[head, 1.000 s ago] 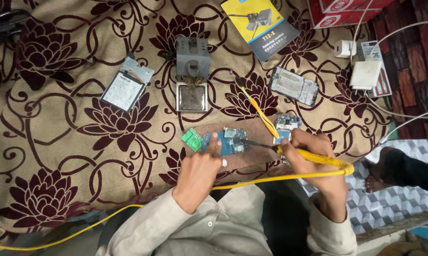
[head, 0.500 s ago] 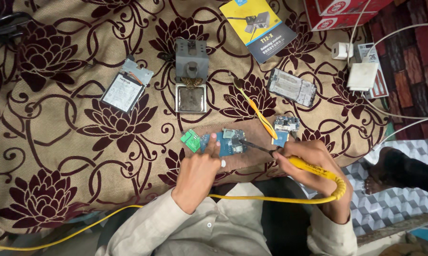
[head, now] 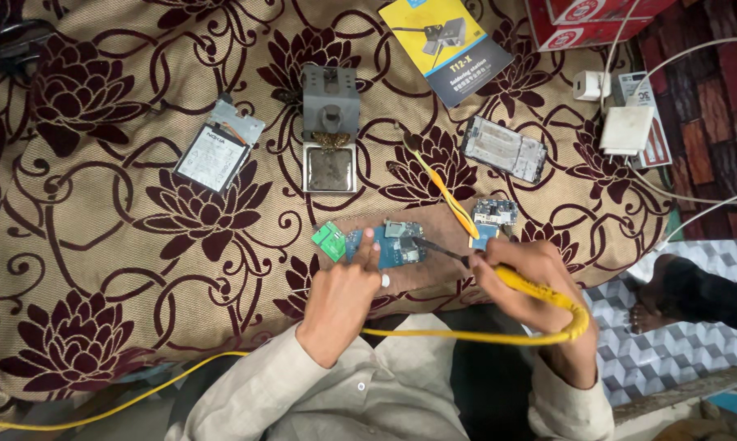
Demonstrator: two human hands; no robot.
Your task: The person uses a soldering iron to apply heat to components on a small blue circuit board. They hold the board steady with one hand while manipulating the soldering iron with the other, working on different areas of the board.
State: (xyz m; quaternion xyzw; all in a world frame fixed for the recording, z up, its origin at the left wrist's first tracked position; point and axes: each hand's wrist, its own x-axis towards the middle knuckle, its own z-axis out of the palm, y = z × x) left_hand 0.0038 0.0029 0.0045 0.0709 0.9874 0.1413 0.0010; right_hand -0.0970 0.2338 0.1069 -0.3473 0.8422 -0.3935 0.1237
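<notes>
My right hand (head: 528,273) grips a yellow-handled soldering iron (head: 522,280); its dark tip rests on a blue circuit board (head: 401,242) lying on a brown mat. My left hand (head: 341,286) presses its fingertips on the board's left edge, holding it flat. A small green circuit board (head: 329,242) lies just left of those fingers. The iron's yellow cable (head: 475,335) loops across my lap and off to the lower left.
A grey soldering-iron stand (head: 330,122) with a sponge tray sits beyond the board. A phone battery (head: 217,151) lies to the left; yellow tweezers (head: 442,188), a second blue board (head: 493,216) and a phone frame (head: 505,149) lie to the right. A booklet, red box and white charger lie at the far edge. Another person's foot (head: 658,298) shows on the right.
My right hand has shifted the soldering iron slightly left, bringing its tip onto the blue board. The left hand has stayed pressed on the board.
</notes>
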